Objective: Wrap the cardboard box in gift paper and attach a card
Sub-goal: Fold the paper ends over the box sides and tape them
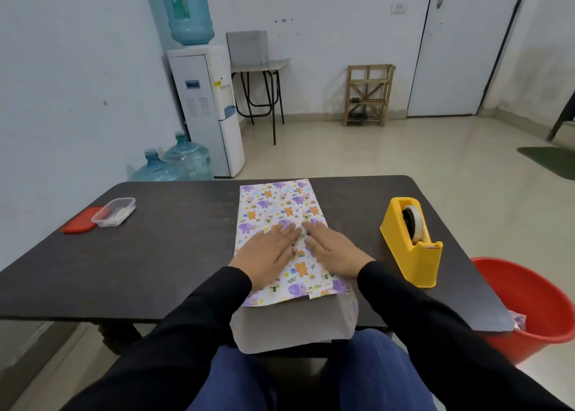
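Viewing through the head camera, I note the near end of the gift paper first: it overhangs the edge of the table toward the lap, plain grey underside showing. Past that, the printed side faces up, folded into a long band running away from me at mid-table. Left hand and right hand lie flat on it side by side, fingers straight, pressing down and gripping nothing. The cardboard box is hidden; I cannot tell whether it sits beneath the paper.

Print: purple elephants, orange bears, rainbows. A small line of text by the paper's near edge is too small to read.

Right of the paper, apart from it, stands a yellow tape dispenser with a roll loaded. Far left: a clear container touching a red lid. The table top is dark and matte. A red bucket stands on the floor by the right corner.

Beyond: pale tiled floor, a water dispenser carrying a green-labelled bottle (wording blurred), spare bottles, a wooden rack, a white door.
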